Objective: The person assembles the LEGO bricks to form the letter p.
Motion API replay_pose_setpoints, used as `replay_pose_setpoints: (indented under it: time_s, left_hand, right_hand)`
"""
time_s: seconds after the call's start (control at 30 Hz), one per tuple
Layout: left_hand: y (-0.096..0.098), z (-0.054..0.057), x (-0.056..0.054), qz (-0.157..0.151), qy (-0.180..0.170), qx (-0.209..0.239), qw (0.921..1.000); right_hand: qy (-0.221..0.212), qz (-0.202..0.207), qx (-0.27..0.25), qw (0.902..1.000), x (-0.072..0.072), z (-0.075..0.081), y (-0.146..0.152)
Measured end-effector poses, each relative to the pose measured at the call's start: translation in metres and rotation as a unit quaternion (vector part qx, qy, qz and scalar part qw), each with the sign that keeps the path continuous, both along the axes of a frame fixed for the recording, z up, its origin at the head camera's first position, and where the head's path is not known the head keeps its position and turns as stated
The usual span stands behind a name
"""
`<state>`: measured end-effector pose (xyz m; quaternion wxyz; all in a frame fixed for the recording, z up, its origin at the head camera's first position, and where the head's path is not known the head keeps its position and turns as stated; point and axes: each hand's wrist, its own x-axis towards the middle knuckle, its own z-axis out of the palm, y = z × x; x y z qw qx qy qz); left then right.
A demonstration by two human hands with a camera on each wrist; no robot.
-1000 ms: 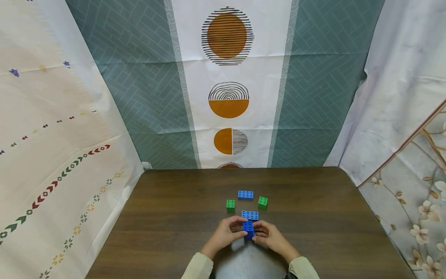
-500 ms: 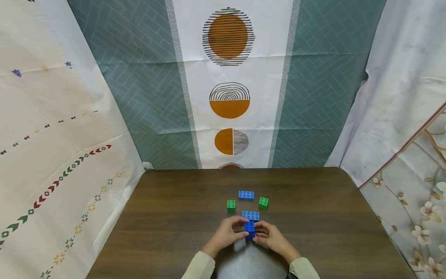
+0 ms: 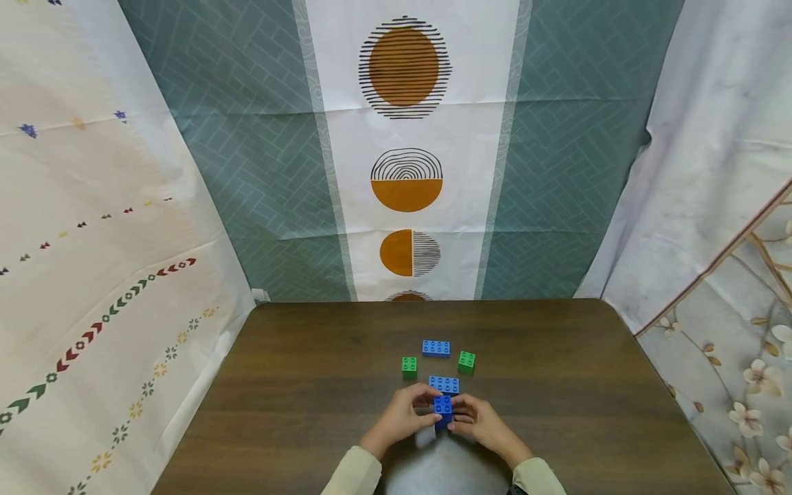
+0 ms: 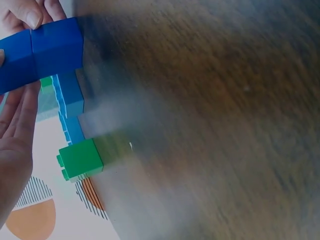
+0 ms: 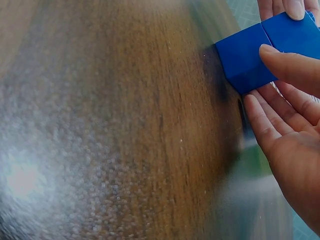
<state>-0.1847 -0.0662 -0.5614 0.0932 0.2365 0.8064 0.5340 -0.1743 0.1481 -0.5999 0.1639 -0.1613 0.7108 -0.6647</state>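
Note:
Two dark blue square bricks are stacked between the hands, an upper brick (image 3: 442, 404) with studs on top and a lower brick (image 5: 245, 60) beneath it. A thin seam between them shows in both wrist views. My left hand (image 3: 403, 416) pinches the upper brick from the left, its thumb on the near side. From the right, my right hand (image 3: 484, 422) holds the lower part of the stack, with its thumb (image 5: 275, 54) close to the seam and fingers behind. Just beyond the stack lies a lighter blue eight-stud brick (image 3: 444, 383).
Farther back on the brown wooden table (image 3: 297, 385) are another light blue brick (image 3: 436, 348), a green brick (image 3: 409, 368) at left and a second green brick (image 3: 467, 362) at right. Patterned cloths (image 3: 557, 172) hang behind the table and at both sides.
The upper brick has shifted slightly to the right, more in line with the lower one. Both hands keep nearly the same place and hold; the other bricks lie as before.

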Motion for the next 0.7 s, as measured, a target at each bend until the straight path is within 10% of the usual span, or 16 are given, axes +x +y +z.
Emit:
replay_pose_setpoints:
  time_s: [0.7]
  left_hand:
    - [-0.0023,-0.003,-0.0027,-0.016,0.023,-0.012,0.9995]
  right_hand:
    - [0.024,0.0,0.015,0.9996,-0.0005,0.0007,0.0002]
